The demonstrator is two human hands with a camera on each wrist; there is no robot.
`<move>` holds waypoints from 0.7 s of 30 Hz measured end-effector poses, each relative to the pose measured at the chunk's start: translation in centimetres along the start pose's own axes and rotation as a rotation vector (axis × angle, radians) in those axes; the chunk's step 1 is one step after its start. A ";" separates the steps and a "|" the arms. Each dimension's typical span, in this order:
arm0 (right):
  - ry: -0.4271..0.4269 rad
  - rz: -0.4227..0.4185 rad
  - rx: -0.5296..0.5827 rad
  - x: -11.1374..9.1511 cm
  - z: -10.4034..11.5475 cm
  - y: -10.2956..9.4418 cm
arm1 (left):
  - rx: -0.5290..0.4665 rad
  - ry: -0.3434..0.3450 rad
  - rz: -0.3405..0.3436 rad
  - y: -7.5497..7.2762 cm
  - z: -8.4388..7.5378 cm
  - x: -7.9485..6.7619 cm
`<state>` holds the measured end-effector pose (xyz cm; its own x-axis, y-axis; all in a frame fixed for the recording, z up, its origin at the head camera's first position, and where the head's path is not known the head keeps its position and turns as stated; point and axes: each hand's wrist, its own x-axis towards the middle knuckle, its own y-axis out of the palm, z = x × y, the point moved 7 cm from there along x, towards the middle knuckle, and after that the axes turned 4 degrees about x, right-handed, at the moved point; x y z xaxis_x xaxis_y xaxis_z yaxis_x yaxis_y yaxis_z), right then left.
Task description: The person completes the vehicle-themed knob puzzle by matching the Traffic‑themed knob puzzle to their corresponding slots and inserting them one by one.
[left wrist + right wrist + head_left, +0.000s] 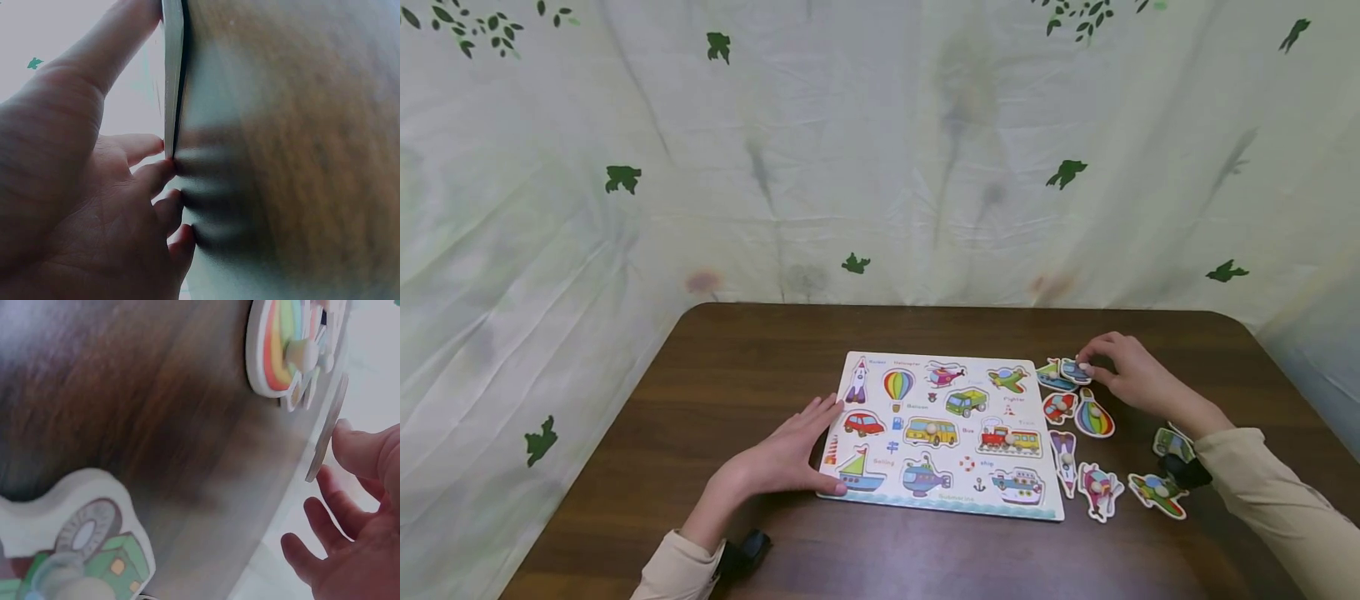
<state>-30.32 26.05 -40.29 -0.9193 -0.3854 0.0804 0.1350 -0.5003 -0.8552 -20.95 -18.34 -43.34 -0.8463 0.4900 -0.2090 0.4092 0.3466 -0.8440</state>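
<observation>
A white peg puzzle board (880, 446) printed with vehicles lies on the table. My left hand (786, 454) rests at its left edge, thumb on the near corner and fingertips along the far part of that side. In the left wrist view the fingertips (165, 164) meet the board's edge (174, 75). My right hand (1123, 375) pinches a blue puzzle piece (1075, 372) beyond the board's right side, close by a sailboat piece (1055, 379). In the right wrist view this piece (328, 428) appears edge-on between thumb and fingers, its picture hidden.
Right of the board lie a car piece (1060, 407), balloon piece (1094, 415), rocket piece (1064, 458), helicopter piece (1101, 492) and plane piece (1159, 495). A green truck piece (1172, 443) is near the right wrist. Knobs show on the board's bus (931, 431) and train (1009, 440).
</observation>
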 end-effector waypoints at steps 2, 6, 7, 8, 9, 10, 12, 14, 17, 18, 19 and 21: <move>-0.017 -0.007 -0.005 -0.1 0.4 -0.1 | 0.001 -0.001 0.000 0.0 0.0 0.0; -0.040 -0.014 -0.012 -0.4 1.3 -0.1 | 0.004 0.003 0.000 -0.1 0.0 0.0; -0.041 -0.014 -0.010 -0.5 1.5 -0.1 | 0.001 0.005 -0.002 -0.1 0.0 0.0; -0.045 -0.015 -0.009 -0.6 1.8 -0.1 | 0.000 0.006 -0.003 0.0 0.0 0.0; -0.046 -0.015 -0.008 -0.7 1.9 0.0 | -0.002 0.007 -0.003 0.0 0.0 0.0; -0.048 -0.015 -0.009 -0.8 2.1 0.0 | -0.002 0.006 -0.003 0.0 0.1 0.0; -0.060 -0.016 -0.012 -1.0 2.6 0.1 | -0.003 0.003 -0.003 0.0 0.1 0.0; -0.076 -0.023 -0.019 -1.2 3.0 0.1 | -0.002 0.002 -0.002 0.0 0.1 0.1; -0.100 -0.036 -0.022 -1.6 3.7 0.2 | 0.005 -0.010 0.004 0.2 0.2 0.1; -0.109 -0.041 -0.022 -1.7 3.9 0.3 | 0.007 -0.012 0.005 0.2 0.2 0.1; -0.120 -0.047 -0.021 -1.8 4.2 0.3 | 0.009 -0.014 0.007 0.2 0.3 0.1; -0.146 -0.056 -0.018 -2.1 4.9 0.4 | 0.013 -0.020 0.008 0.2 0.3 0.1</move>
<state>-26.51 22.80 -38.30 -0.8616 -0.4665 0.2002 0.0773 -0.5103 -0.8565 -21.09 -18.48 -43.72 -0.8497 0.4765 -0.2258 0.4116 0.3319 -0.8488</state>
